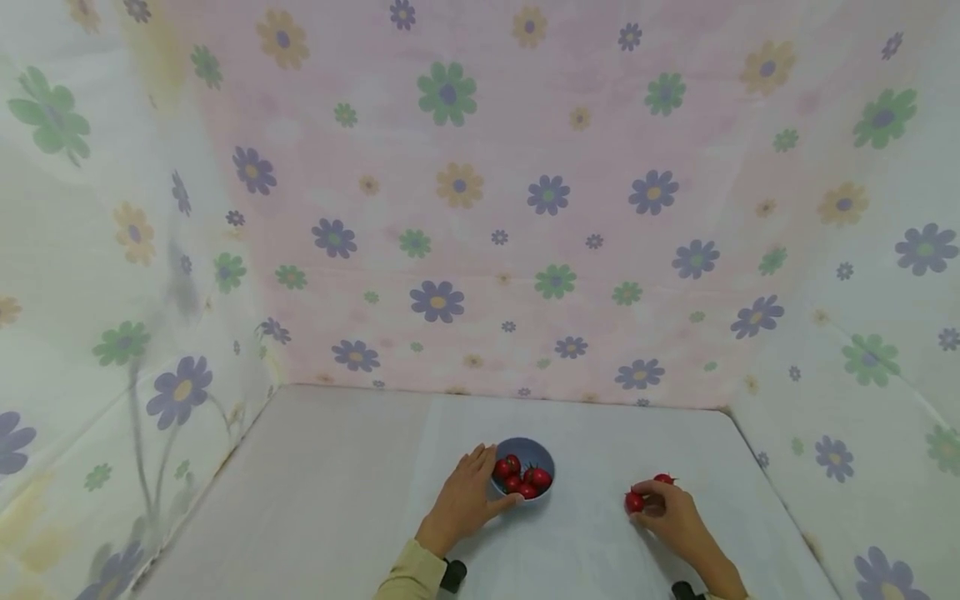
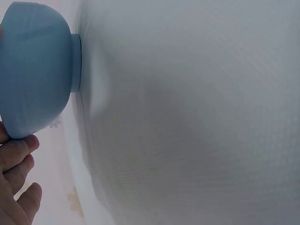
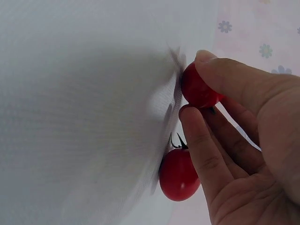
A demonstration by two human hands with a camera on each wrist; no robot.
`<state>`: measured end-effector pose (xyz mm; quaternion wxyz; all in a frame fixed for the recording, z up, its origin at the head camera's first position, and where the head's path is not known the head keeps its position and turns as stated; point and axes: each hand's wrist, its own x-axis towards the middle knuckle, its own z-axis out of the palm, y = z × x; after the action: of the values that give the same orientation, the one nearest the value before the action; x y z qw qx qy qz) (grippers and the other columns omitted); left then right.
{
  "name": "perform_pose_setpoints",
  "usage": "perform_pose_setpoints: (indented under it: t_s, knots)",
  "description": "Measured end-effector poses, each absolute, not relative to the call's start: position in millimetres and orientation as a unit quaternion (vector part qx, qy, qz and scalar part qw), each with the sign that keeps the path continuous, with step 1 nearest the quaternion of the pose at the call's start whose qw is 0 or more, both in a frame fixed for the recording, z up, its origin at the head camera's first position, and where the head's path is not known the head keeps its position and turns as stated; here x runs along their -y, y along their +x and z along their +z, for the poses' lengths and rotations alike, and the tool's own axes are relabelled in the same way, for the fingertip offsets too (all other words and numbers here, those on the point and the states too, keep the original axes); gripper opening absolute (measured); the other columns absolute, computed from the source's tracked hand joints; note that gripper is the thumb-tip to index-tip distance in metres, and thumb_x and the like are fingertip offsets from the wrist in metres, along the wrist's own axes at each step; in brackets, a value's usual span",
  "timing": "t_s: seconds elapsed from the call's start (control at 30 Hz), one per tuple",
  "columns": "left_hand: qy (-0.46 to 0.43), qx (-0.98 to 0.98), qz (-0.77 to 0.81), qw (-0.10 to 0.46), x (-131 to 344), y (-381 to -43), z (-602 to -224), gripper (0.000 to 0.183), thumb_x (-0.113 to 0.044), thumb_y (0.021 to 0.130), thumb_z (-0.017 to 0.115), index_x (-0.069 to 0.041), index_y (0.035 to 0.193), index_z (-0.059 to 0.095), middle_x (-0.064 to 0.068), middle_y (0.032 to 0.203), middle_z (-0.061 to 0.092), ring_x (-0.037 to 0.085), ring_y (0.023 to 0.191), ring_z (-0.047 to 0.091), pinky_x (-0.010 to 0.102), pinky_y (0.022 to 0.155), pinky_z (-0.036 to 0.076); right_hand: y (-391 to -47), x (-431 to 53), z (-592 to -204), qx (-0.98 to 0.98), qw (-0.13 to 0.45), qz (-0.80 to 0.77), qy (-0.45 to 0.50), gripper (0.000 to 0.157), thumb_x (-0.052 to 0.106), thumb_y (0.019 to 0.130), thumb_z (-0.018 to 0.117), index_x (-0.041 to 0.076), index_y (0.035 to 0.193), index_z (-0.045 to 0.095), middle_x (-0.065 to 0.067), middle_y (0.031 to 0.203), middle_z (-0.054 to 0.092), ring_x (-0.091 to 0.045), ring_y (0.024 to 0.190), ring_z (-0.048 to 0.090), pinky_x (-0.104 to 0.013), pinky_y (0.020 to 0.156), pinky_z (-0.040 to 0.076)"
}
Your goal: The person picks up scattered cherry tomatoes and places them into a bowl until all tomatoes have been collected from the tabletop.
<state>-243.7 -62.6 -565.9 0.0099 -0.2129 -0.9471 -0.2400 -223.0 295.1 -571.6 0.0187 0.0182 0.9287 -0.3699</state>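
Note:
A small blue bowl [image 1: 542,452] with several cherry tomatoes [image 1: 513,483] in it stands on the table. My left hand [image 1: 463,497] holds it from the left, thumb along the near rim and fingers at the far side. In the left wrist view, fingertips touch the outer wall of the bowl [image 2: 35,70]. My right hand [image 1: 672,515], off to the right, pinches a red cherry tomato [image 3: 197,88] between thumb and fingers, low at the table surface. Another cherry tomato [image 3: 179,174] with a green stem lies right beside these fingers; the hand partly covers it in the head view.
The pale cloth-covered table [image 1: 330,483] stretches out to the left of the bowl and between the two hands. Flower-patterned sheets hang as a back wall [image 1: 495,275] and as side walls at left and right.

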Motion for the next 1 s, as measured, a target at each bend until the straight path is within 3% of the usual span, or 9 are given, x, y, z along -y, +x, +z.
perform_pose_setpoints:
  t_s: [0.6, 1.0]
  knots:
    - [-0.215, 0.948, -0.233, 0.024, 61.2, -242.7, -563.6, 0.098, -0.068, 0.091, 0.060, 0.005, 0.152, 0.041, 0.020, 0.156, 0.045, 0.036, 0.148, 0.039, 0.053, 0.121, 0.033, -225.2, -283.5, -565.1, -0.899, -0.011, -0.436, -0.038, 0.035, -0.005, 0.078, 0.083, -0.004, 0.111, 0.072, -0.012, 0.107, 0.074, -0.025, 0.097, 0.070, -0.034, 0.080, 0.063]
    - [-0.206, 0.949, -0.238, 0.008, 62.3, -246.5, -566.2, 0.098, -0.069, 0.091, 0.061, 0.002, 0.154, 0.039, 0.017, 0.158, 0.043, 0.034, 0.150, 0.035, 0.051, 0.123, 0.029, -234.6, -262.3, -563.6, -0.885, -0.047, -0.459, -0.061, 0.039, -0.003, 0.079, 0.084, 0.003, 0.115, 0.072, -0.008, 0.112, 0.073, -0.024, 0.102, 0.070, -0.032, 0.085, 0.062]
